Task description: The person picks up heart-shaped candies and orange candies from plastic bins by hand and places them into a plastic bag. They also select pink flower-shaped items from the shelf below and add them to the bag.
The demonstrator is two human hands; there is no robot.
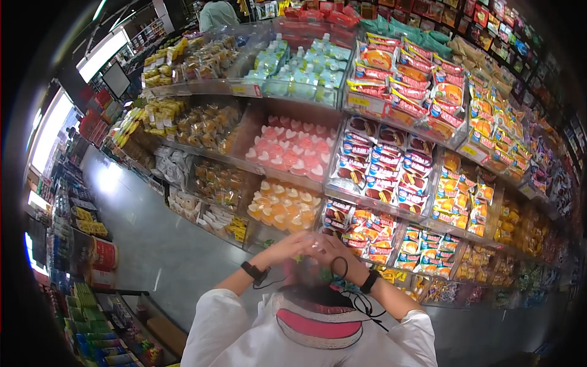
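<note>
My left hand [292, 246] and my right hand [340, 251] meet in front of my chest, with their fingers bent towards each other. Something blurred with pink and green patches [306, 269] shows just under them; I cannot make out what it is or exactly how the fingers hold it. Black bands [254, 271] circle both wrists, and thin black cords hang by them. Beyond the hands, a bin of orange heart-topped sweets [282, 205] lies below one of pink heart-topped sweets [293, 147].
Tiered shelves hold red-and-white packets [373, 162], pale green pouches [299, 67] and bagged snacks [214, 125]. Grey floor [137, 214] runs along the left, beside another display [92, 324] at the lower left. A person [217, 15] stands at the far top.
</note>
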